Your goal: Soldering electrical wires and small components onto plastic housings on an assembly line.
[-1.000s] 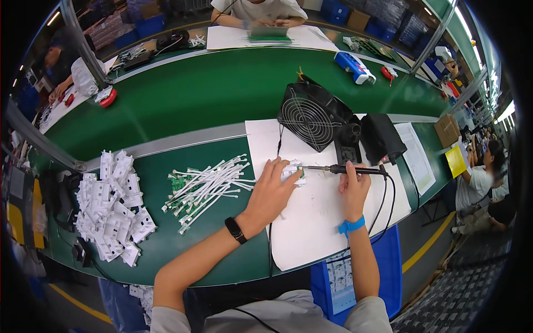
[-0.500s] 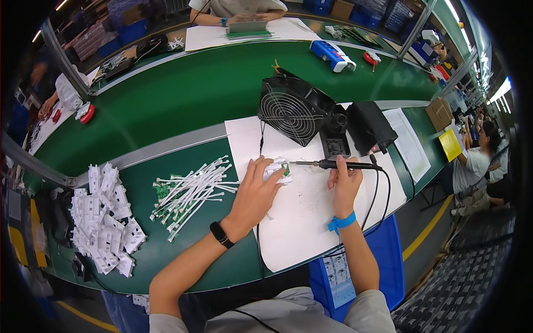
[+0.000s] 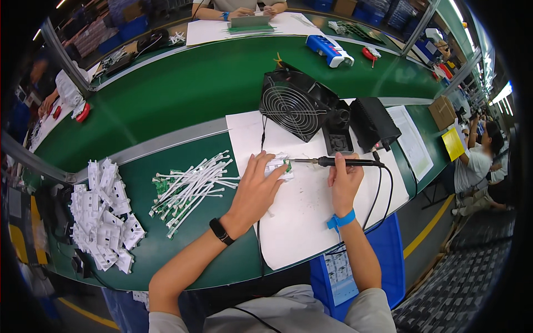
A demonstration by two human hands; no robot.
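On the white sheet, my left hand presses a small white plastic housing, its fingers closed around the near edge. A little green circuit board sits at the housing's right end, beside my fingertips. My right hand grips a black soldering iron like a pen. The iron points left, and its thin metal tip reaches the green board; whether they touch is too small to tell. To the left of my left hand lies a pile of white cables with small green boards at their ends.
White plastic housings are heaped at the left. Beyond my hands stand a black fan, an iron stand and a black power box. The iron's cord hangs by my right wrist. A blue bin sits below the table edge.
The soldering iron has tilted a little closer to level, its tip still by the green board. My left hand stays on the housing. Across the table, another person's hands have moved apart.
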